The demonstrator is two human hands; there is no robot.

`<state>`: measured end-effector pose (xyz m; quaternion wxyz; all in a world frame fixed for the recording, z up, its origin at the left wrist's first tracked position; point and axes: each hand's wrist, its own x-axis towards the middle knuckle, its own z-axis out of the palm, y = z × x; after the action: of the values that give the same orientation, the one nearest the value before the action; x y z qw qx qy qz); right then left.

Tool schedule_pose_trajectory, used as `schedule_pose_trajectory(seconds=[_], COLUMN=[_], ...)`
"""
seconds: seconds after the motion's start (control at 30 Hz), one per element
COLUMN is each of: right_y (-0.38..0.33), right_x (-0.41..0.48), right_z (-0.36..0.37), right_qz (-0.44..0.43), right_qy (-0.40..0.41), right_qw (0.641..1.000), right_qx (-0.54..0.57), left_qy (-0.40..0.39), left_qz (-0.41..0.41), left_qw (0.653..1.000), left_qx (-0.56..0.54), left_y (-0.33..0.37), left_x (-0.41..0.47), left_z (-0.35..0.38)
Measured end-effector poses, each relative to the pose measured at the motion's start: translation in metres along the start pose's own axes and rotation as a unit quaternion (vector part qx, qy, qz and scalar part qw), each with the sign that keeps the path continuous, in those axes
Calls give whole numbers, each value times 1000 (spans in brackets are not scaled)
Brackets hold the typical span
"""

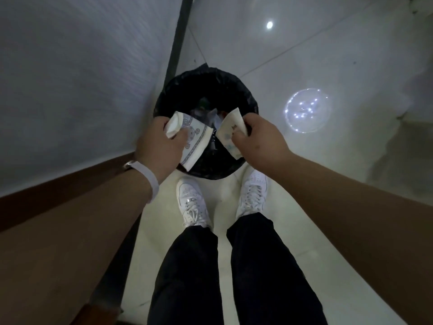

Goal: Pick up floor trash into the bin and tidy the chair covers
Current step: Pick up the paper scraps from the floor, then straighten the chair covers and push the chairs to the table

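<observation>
Nearest: dark trouser legs and two white shoes [191,202], toes just short of the bin.

Left hand [161,146], pale band [151,184] on the wrist: fingers curled round a folded white wrapper [198,139] with a blue printed pattern. It hangs over the bin's near rim.

Right hand [260,139]: fingers and thumb closed on a second piece of paper [230,134], pale with faint print. It is also over the opening.

Bin [248,95]: round, black liner, standing on the pale tiled floor [304,66] against the wall [70,78]. Contents are dim: something crumpled and clear, something dark behind. I cannot identify either.

Progress, as I judge it: both pieces are collected and carried to the bin but not yet released. No other litter shows on the floor in view. Chair covers are out of view, so that part appears to remain.

Far: ceiling lamp reflections [307,111] on the tiles.
</observation>
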<state>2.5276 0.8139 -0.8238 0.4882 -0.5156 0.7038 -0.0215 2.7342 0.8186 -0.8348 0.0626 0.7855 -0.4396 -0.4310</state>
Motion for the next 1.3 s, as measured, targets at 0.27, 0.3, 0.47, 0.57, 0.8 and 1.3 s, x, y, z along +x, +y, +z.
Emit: schedule_pose_trajectory(seconds=[0.27,0.3,0.47,0.57,0.8,1.3], right_y=[8,5,-19,-43,-115,-225], right_x=[-20,-29,-77,-109,-200,-388], right_z=[-16,-24,-74,-110,-195,-295], right_qz=[25,20,-27,-55,-82,-61], right_qy=[-19,-16,17,36,112,240], right_qw=[999,1000,997,988,966,920], right_qx=[19,11,-74,-136,-220,-303], left_qy=[-68,-72,-72,-63,-28,41], left_qz=[13,34,169,236,346,509], left_qw=[997,996,974,960,920,822], left_qx=[24,46,129,141,184,252], left_y=[1,9,63,105,190,289], left_x=[-23,-30,-67,-93,-170,-293], left_z=[-9,-15,-50,-73,-134,-288])
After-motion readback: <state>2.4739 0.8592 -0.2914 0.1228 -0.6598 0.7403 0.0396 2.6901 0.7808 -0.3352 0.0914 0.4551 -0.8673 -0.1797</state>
